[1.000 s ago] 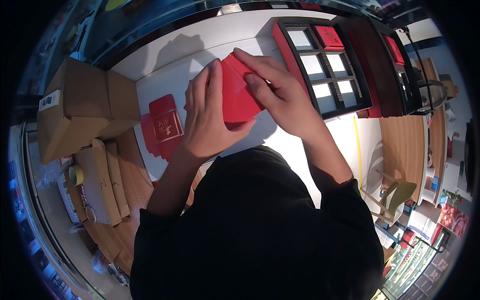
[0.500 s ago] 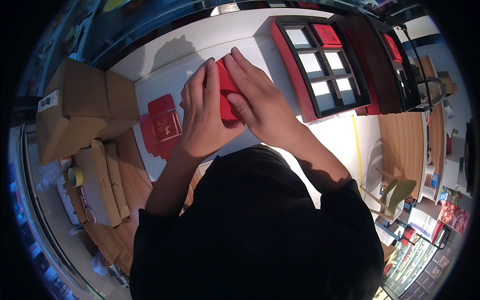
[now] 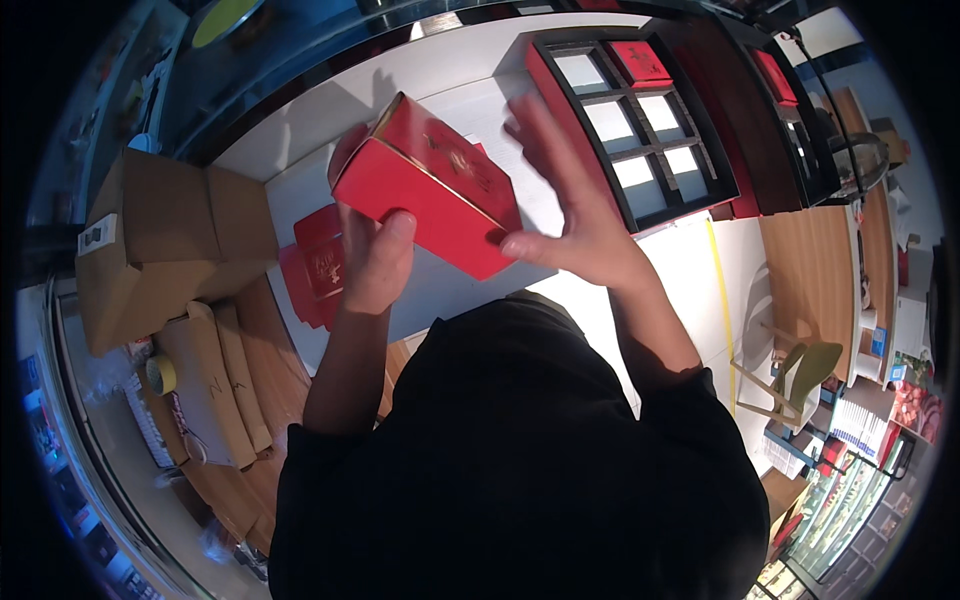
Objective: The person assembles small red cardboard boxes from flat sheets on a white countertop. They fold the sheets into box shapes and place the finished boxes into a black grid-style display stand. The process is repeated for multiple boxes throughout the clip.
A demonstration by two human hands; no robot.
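The left hand (image 3: 372,262) grips the red carton (image 3: 430,190) by its near-left end; its long axis slants toward the right hand (image 3: 575,215), open, thumb touching the lower-right corner.

Left hand (image 3: 375,255) clenched in a grip, right hand (image 3: 580,225) fingers splayed.

- We look from head height, straight down over our own dark torso (image 3: 520,470) onto the white table (image 3: 440,75).
- The table lies close beyond the torso, our forearms reaching up toward it.
- Fisheye rim bends the table's edges.
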